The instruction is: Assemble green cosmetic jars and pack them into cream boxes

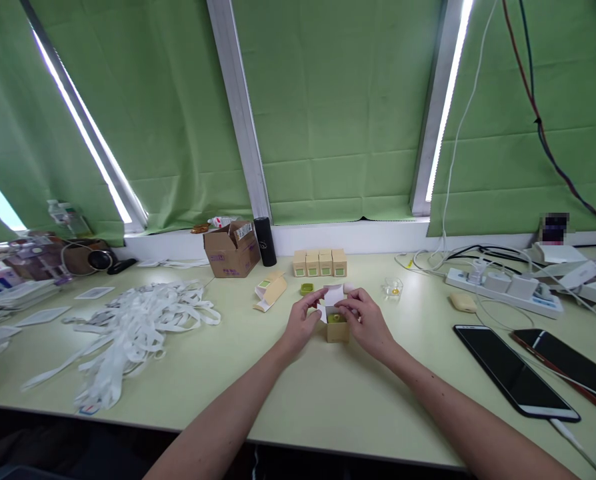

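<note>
A small kraft cardboard box [337, 333] stands upright on the table with its lid and flaps raised, and something green shows inside. From the left, my left hand [304, 321] pinches a white-lined side flap. My right hand [367, 319] has its fingers closed at the box's right upper edge; the fingertips partly cover the opening. Just behind my left hand sits a small green piece [307, 289]. An opened kraft box [270, 291] lies on its side farther left. Behind the hands is a row of several closed small kraft boxes [320, 263] with green labels.
White lanyards [143, 327] lie heaped at left, near flat white card holders [43, 316]. A brown carton [232, 250] and black cylinder [265, 241] stand at the back. A clear plastic piece [393, 288], power strip [503, 291], cables and two phones [515, 370] [573, 363] occupy the right.
</note>
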A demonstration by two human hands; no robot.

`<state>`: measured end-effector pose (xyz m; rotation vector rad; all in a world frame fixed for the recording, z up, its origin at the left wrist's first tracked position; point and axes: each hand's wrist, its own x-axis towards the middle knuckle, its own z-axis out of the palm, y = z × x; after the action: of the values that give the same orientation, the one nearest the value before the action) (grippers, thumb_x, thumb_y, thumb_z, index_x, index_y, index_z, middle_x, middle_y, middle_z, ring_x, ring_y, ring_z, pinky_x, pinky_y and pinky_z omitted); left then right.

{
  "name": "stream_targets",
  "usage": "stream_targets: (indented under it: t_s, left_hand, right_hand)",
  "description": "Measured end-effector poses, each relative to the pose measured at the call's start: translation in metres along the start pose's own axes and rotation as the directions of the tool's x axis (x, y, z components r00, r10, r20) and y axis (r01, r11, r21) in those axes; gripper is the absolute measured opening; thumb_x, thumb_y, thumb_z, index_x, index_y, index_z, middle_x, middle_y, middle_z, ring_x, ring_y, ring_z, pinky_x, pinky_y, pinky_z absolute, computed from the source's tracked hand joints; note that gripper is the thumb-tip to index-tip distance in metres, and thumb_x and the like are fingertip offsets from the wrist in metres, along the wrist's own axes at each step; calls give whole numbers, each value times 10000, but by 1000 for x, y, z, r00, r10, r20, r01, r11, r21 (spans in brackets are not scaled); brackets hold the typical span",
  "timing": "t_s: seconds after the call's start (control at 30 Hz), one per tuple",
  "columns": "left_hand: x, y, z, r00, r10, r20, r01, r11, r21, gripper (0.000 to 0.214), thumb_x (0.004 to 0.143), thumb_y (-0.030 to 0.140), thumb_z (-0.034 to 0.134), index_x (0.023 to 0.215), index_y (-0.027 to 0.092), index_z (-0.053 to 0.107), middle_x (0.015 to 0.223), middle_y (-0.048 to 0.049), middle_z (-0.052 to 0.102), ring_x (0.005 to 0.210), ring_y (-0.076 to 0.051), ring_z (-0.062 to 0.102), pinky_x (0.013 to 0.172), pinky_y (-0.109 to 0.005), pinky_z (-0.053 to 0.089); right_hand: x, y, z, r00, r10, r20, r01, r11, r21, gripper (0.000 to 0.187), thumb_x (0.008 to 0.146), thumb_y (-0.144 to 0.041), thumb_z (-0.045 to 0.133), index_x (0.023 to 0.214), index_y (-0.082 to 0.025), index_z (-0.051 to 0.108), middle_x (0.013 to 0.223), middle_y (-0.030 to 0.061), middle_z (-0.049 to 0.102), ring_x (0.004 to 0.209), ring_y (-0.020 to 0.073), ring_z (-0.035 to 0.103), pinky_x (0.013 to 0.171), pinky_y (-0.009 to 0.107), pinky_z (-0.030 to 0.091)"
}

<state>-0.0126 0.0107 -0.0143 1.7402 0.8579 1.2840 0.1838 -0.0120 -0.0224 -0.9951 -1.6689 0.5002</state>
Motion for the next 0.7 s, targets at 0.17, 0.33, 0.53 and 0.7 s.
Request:
stream_targets:
  t_s: [0.17,0.33,0.53,0.7]
  left_hand:
    - [0,0,0,1000,7,-23,-7,1000,-2,567,770,165,578,1323,177,703,1338,-103,701,1140,-258,601,1044,-417,450]
    - [0,1,-1,999,-3,-42,2,1000,-19,536,794,174,585,1315,173,710,1327,-109,707,1167,-264,606,1051,-415,457]
    - [2,0,-1,998,-45,-52,39,993,-110,454,867,275,597,1289,167,725,1332,-120,705,1239,-289,606,1082,-420,454]
    - [2,-4,-1,999,-13,-50,12,1000,-9,499,831,263,649,1321,178,693,1229,-109,715,1002,-222,612,982,-386,485]
  right_hand:
    - [2,2,-3,986,94,-135,-66,979,193,273,985,-438,520,1042,-238,697,1142,107,579,1060,261,604,767,393,609]
    - [5,17,0,945,292,-146,-229,911,342,283,873,-438,607,1059,-227,640,1101,89,587,965,240,590,624,350,608]
    - [4,23,7,910,412,-39,-353,821,448,362,746,-423,661,1048,-230,609,938,10,513,728,155,558,509,280,531]
    - [3,19,8,911,411,13,-364,792,491,392,729,-412,662,1075,-245,586,936,-3,510,728,152,576,508,267,517]
